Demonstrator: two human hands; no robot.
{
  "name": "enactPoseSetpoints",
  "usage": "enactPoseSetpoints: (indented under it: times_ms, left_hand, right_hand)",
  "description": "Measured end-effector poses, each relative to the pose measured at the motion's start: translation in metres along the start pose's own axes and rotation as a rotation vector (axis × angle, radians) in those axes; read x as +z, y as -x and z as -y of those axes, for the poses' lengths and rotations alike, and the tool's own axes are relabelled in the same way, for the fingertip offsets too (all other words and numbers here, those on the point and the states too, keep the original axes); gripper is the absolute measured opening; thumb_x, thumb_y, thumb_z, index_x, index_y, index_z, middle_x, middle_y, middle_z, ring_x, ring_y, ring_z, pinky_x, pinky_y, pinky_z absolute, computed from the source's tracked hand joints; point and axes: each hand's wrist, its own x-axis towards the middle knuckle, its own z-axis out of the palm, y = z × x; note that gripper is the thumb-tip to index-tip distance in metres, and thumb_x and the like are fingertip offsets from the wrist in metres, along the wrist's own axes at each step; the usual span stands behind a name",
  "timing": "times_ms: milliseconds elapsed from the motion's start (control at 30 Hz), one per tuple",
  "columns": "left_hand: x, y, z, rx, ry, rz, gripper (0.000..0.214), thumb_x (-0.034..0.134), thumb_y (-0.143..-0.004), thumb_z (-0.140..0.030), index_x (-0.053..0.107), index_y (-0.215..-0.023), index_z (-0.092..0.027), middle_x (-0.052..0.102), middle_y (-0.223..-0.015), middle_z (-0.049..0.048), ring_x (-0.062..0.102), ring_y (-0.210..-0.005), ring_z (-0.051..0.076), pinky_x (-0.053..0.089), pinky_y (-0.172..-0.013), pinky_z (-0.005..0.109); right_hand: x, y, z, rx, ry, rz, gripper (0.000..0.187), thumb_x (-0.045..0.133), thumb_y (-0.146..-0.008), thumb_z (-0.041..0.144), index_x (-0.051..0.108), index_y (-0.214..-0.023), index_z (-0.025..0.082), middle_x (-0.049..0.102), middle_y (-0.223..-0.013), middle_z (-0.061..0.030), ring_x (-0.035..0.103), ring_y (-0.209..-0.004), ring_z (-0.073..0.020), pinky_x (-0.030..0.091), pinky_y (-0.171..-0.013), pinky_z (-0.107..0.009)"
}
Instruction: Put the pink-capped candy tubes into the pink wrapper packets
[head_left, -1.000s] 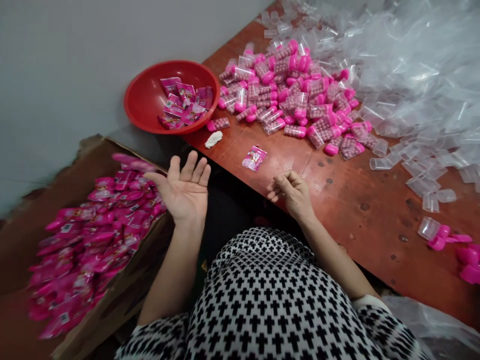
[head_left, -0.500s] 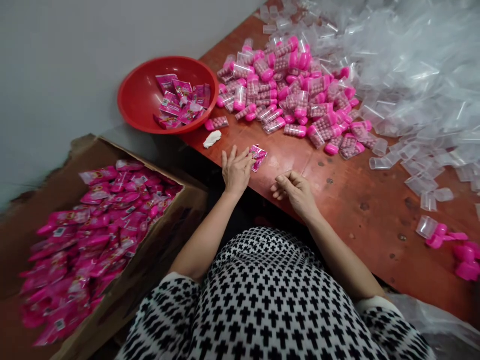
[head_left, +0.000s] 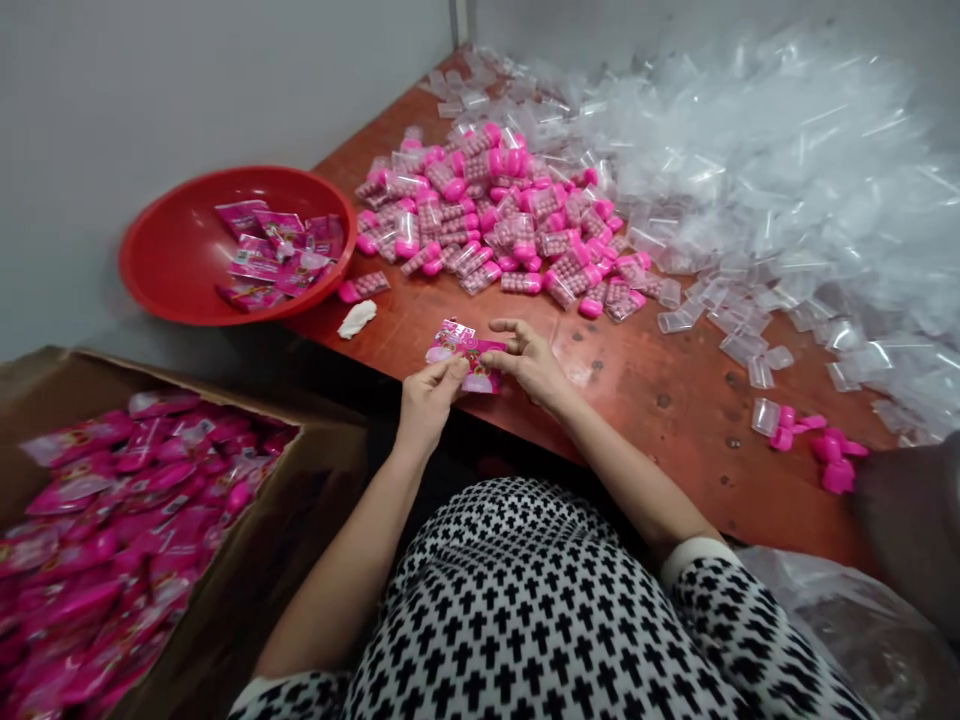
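A small pink printed packet (head_left: 483, 378) is spread between my two hands, just above the table's near edge. My left hand (head_left: 429, 400) pinches its left side between thumb and fingers. My right hand (head_left: 534, 362) holds the right side with the thumb, its index finger raised and curved. A whitish piece shows at the packet's left, close to my left fingertips. Behind my hands lies a heap of clear tubes with pink caps (head_left: 517, 235), filled with small pale pink balls.
A red bowl (head_left: 161, 285) with several pink packets stands on the table's left corner, beside a crumpled white scrap (head_left: 357, 319). Clear empty tubes (head_left: 742, 180) are piled at the back right. Pink plastic parts (head_left: 834, 460) lie right. A cardboard box (head_left: 330, 440) of pink bags is lower left.
The packet, earlier on the table under my left fingers, is now lifted and held by both hands. My right hand has come in to its right side. The view has turned right.
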Motion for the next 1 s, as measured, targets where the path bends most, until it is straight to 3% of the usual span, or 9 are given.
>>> enactPoseSetpoints:
  times_ms: [133,333,467,533,633,700,800,900,1000]
  left_hand:
    - [0.005,0.000,-0.001,-0.151,0.129,0.196,0.029,0.080,-0.061,-0.037,0.074,-0.078,-0.014,0.070,-0.075,0.0028,0.064,-0.068,0.013,0.056,-0.071,0.028]
    - [0.019,0.004,-0.001,-0.207,0.282,0.118,0.030,0.083,-0.054,-0.035,0.073,-0.071,-0.012,0.070,-0.072,0.0043,0.065,-0.067,0.013,0.057,-0.067,0.026]
    - [0.017,0.006,-0.003,-0.199,0.311,-0.025,0.034,0.086,-0.047,-0.032,0.072,-0.069,-0.010,0.069,-0.069,0.0047,0.064,-0.062,0.012,0.057,-0.062,0.025]
    - [0.015,0.008,-0.005,-0.216,0.347,-0.047,0.033,0.087,-0.045,-0.030,0.070,-0.065,-0.009,0.069,-0.067,0.0042,0.064,-0.060,0.012,0.056,-0.060,0.024]
    - [0.015,0.009,-0.008,-0.263,0.435,-0.055,0.029,0.086,-0.047,-0.027,0.065,-0.059,-0.010,0.067,-0.062,0.0025,0.063,-0.057,0.011,0.055,-0.056,0.023]
    - [0.018,0.008,-0.010,-0.302,0.509,-0.074,0.026,0.085,-0.052,-0.024,0.065,-0.061,-0.010,0.066,-0.061,0.0018,0.062,-0.055,0.010,0.054,-0.055,0.022]
    - [0.023,0.003,-0.010,-0.360,0.648,-0.126,0.018,0.079,-0.064,-0.022,0.066,-0.072,-0.012,0.066,-0.065,0.0007,0.063,-0.056,0.009,0.054,-0.056,0.021]
    - [0.030,-0.002,-0.009,-0.399,0.776,-0.158,0.014,0.075,-0.071,-0.023,0.065,-0.077,-0.014,0.067,-0.069,-0.0001,0.065,-0.062,0.010,0.055,-0.062,0.021]
    - [0.038,-0.005,-0.007,-0.405,0.852,-0.154,0.014,0.074,-0.073,-0.024,0.064,-0.078,-0.015,0.068,-0.071,0.0002,0.068,-0.069,0.012,0.055,-0.070,0.023]
  right_hand:
    - [-0.015,0.002,0.008,0.007,0.199,0.107,0.034,0.069,-0.069,0.023,0.054,-0.099,0.018,0.057,-0.060,0.0080,0.054,-0.054,-0.0092,0.043,-0.053,-0.021]
    - [-0.023,-0.006,0.025,-0.084,0.499,0.193,0.021,0.063,-0.078,0.029,0.060,-0.094,0.016,0.066,-0.073,-0.0004,0.060,-0.065,-0.0140,0.048,-0.061,-0.026]
    - [-0.046,-0.024,0.042,-0.257,1.035,-0.213,0.028,0.058,-0.084,0.036,0.060,-0.103,0.015,0.067,-0.099,-0.0118,0.060,-0.091,-0.0233,0.046,-0.078,-0.036]
    - [-0.064,-0.038,0.045,-0.196,1.275,-0.423,0.031,0.054,-0.086,0.037,0.059,-0.106,0.013,0.063,-0.110,-0.0190,0.056,-0.102,-0.0296,0.044,-0.082,-0.042]
    - [-0.087,-0.053,0.041,-0.029,1.420,-0.434,0.030,0.049,-0.088,0.035,0.060,-0.098,0.009,0.063,-0.104,-0.0243,0.058,-0.098,-0.0345,0.043,-0.080,-0.047]
    - [-0.094,-0.052,0.036,-0.020,1.353,-0.416,0.026,0.050,-0.087,0.034,0.061,-0.089,0.010,0.066,-0.093,-0.0216,0.061,-0.091,-0.0324,0.043,-0.079,-0.045]
    - [-0.088,-0.024,0.030,-0.087,0.913,-0.379,0.022,0.055,-0.084,0.037,0.058,-0.083,0.015,0.066,-0.076,-0.0099,0.061,-0.070,-0.0211,0.048,-0.066,-0.034]
    - [-0.062,0.023,0.024,-0.031,0.348,-0.197,0.027,0.058,-0.082,0.044,0.054,-0.089,0.018,0.063,-0.063,0.0003,0.055,-0.047,-0.0123,0.045,-0.048,-0.025]
    - [-0.030,0.065,0.017,0.066,0.134,-0.121,0.030,0.062,-0.079,0.046,0.054,-0.089,0.019,0.064,-0.063,0.0021,0.056,-0.043,-0.0111,0.045,-0.041,-0.022]
